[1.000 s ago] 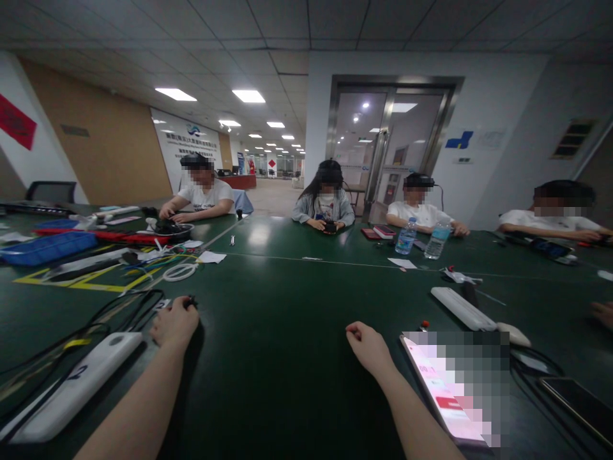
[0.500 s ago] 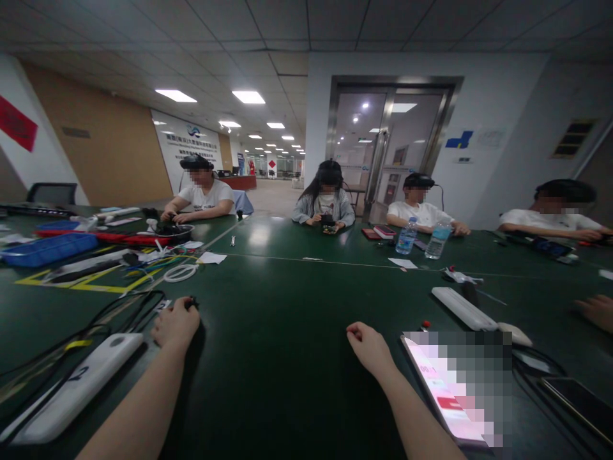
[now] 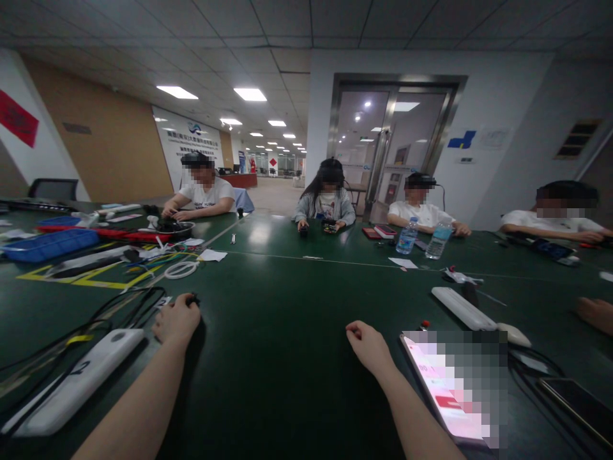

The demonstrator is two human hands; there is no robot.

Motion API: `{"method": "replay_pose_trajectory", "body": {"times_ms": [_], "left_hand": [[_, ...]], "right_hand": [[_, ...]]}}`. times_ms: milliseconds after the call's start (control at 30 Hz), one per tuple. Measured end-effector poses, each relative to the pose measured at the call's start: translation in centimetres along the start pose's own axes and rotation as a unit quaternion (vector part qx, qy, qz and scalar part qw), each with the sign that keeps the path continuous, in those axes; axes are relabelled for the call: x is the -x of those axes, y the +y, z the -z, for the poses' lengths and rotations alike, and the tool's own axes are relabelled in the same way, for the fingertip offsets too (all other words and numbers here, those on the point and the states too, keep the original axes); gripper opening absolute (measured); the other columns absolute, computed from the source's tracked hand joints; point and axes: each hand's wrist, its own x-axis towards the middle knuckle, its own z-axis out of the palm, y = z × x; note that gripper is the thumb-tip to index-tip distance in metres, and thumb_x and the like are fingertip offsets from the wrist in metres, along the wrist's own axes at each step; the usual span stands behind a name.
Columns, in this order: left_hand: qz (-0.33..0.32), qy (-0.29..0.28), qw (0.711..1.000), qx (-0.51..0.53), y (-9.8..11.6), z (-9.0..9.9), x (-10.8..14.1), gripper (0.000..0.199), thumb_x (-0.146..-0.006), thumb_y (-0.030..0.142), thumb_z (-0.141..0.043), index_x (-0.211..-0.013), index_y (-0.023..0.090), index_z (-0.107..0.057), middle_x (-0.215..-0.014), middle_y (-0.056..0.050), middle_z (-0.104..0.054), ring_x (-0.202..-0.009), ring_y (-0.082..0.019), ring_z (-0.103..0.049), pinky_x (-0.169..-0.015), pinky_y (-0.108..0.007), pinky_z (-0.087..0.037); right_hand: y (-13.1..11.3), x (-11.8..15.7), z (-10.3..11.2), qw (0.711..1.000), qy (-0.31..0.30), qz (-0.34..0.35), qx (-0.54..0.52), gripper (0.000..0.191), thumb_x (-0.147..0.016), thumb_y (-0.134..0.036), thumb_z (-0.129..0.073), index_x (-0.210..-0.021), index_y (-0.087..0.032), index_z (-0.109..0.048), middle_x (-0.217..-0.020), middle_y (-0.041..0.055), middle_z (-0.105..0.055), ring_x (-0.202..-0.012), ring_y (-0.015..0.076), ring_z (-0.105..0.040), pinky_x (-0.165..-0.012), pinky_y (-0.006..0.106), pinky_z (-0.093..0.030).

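My left hand (image 3: 176,319) rests on the dark green table (image 3: 268,358), its fingers curled round a small black object (image 3: 192,299) that shows only in part. Black cables (image 3: 103,319) and a white power bank (image 3: 83,383) marked 2 lie to the left of it. My right hand (image 3: 368,342) lies on its side on the table with fingers curled in, and nothing shows between them. Right of it is a phone (image 3: 443,396) with a lit pink and white screen, partly pixelated.
Blue trays (image 3: 52,245) and tangled wires (image 3: 160,255) lie at the left. Two water bottles (image 3: 407,236) stand at the back right, beyond a white bar (image 3: 462,308) and a dark phone (image 3: 577,406). Several people sit opposite; another person's hand (image 3: 594,313) is at the right edge.
The person opposite in the middle has lowered one hand with a black object to the table, apart from the other hand. My hands have stayed in place; the view has shifted slightly.
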Motion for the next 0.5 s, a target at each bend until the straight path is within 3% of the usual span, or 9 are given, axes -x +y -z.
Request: {"method": "replay_pose_trajectory", "body": {"times_ms": [500], "left_hand": [[-0.001,-0.005,1.0,-0.001,0.13,0.32,0.12,0.042,-0.083,0.036,-0.038,-0.119,0.025,-0.057,-0.123,-0.02,-0.051,-0.116,-0.038,-0.046,-0.089,-0.051,-0.038]], "right_hand": [[-0.53,0.27,0.29,1.0,-0.005,-0.009,0.003,0.025,-0.086,-0.029,-0.045,-0.101,-0.021,-0.063,-0.096,0.004,-0.068,-0.089,0.0168,-0.063,-0.073,0.025,-0.046]]}}
